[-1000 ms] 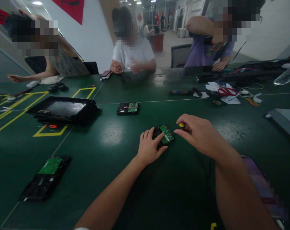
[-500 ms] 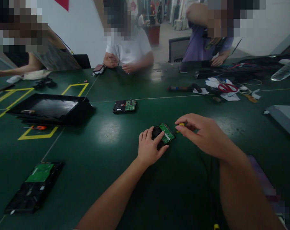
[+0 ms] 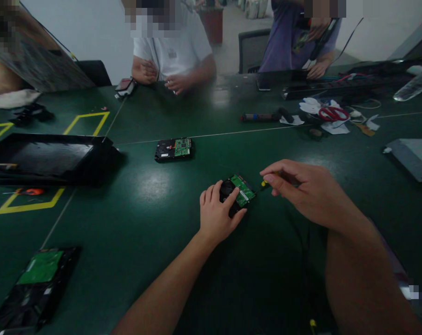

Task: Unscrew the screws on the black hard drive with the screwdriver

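Observation:
Under my left hand (image 3: 220,211) lies a hard drive (image 3: 244,191), its green circuit board facing up. My left fingers are spread across its black casing, with the thumb along the near edge, gripping it against the table. Just to the right, my right hand (image 3: 294,186) pinches a small yellow-handled screwdriver (image 3: 264,183). Its thin dark shaft points left at the drive's right edge; whether the tip touches is too small to tell. Most of the handle is hidden by my fingers.
Another hard drive (image 3: 174,150) lies farther back, and a third (image 3: 33,288) at the lower left. A black tray (image 3: 57,158) and an orange screwdriver (image 3: 29,191) are at left. Gloves and red-handled scissors (image 3: 332,113) lie at back right. Several people sit opposite.
My right hand has shifted slightly right, and the yellow screwdriver now points toward the drive's edge. The left hand stays on the drive. The view has tilted down a little.

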`<state>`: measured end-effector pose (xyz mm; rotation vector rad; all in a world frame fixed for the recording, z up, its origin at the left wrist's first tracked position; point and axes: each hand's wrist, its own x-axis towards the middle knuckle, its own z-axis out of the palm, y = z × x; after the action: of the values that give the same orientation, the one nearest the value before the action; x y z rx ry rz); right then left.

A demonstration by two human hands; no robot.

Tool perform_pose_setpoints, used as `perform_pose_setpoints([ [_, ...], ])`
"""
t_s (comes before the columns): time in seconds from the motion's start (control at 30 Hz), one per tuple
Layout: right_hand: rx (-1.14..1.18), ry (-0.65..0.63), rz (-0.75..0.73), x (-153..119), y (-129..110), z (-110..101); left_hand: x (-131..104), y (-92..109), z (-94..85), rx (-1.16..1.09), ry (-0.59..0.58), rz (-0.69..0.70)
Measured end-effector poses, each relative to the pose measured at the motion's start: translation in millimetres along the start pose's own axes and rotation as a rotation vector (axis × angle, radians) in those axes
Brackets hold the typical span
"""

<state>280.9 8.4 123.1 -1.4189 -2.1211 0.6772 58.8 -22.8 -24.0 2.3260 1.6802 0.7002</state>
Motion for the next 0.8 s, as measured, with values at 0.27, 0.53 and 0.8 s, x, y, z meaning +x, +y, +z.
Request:
perform_pose_setpoints([
  [0.27, 0.026, -0.061, -0.045, -9.5, -5.8, -7.3, -2.4, 1.9, -0.5, 0.032, 0.022, 0.004],
  [0.53, 0.004, 0.05, -0.013, -9.0, -7.3, -0.9, -3.1, 3.3, 2.0, 0.05, 0.032, 0.012],
  [0.8, 0.14, -0.025, -0.028, -5.7, -0.1, 2.8, -3.4, 3.8, 2.4, 0.061, 0.036, 0.017],
])
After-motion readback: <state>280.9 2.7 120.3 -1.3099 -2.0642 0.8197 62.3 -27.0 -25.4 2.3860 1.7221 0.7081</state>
